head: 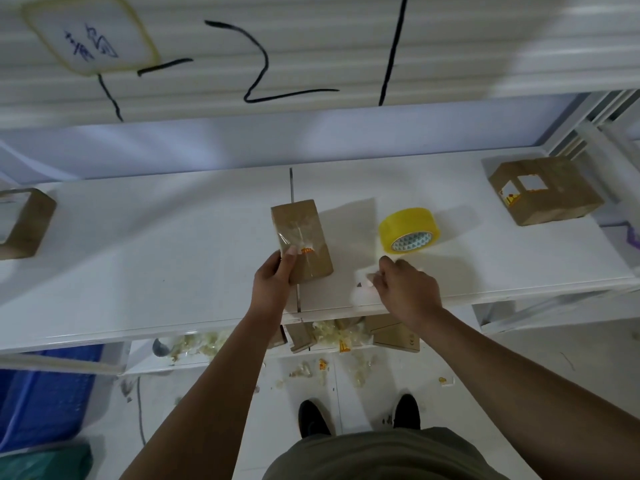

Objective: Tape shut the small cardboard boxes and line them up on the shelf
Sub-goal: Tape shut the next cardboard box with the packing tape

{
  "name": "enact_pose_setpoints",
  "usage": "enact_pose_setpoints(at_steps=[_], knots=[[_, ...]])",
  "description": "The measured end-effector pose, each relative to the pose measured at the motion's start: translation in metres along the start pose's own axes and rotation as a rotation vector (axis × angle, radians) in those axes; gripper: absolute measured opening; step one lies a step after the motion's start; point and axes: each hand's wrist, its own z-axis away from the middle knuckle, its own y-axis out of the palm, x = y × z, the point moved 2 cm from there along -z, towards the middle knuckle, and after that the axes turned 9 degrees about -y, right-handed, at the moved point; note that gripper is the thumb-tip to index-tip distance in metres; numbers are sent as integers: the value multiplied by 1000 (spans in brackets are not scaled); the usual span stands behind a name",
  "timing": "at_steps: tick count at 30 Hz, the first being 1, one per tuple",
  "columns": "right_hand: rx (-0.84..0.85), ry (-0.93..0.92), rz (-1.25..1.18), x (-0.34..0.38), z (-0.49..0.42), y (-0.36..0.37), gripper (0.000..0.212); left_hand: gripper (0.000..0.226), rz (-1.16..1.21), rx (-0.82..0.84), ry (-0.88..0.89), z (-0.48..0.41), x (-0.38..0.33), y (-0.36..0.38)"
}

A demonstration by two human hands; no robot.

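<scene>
cardboard box [300, 239] in left grip [273, 282], right grip [405, 289] pinching tape strip [365, 284] (yellow roll [408, 230] beside).

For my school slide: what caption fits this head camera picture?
Left hand holds a small cardboard box while the right hand pinches tape beside the yellow tape roll.

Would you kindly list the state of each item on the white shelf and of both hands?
Small brown cardboard box: taped, held at its near end.
Yellow roll of packing tape: on its side, untouched.
Larger labelled cardboard box: taped shut, far right.
Cardboard box at left edge: partly out of view.
Left hand: gripping small box.
Right hand: pinching clear tape scrap.
</scene>
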Motion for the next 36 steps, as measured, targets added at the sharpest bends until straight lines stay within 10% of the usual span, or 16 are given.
enact_pose_setpoints(at_steps=[8,18,29,36], knots=[[-378,45,-675,48,-17,-61,35,31,11,79,107,34,-21,7],[-466,-62,-897,88,-19,-70,32,37,30,145,120,58,-45,11],[-90,342,-2077,109,-14,-72,57,36,153,262,-18,60,-53,8],[-8,255,-2120,121,-10,-61,41,55,89,120,-102,55,-68,8]])
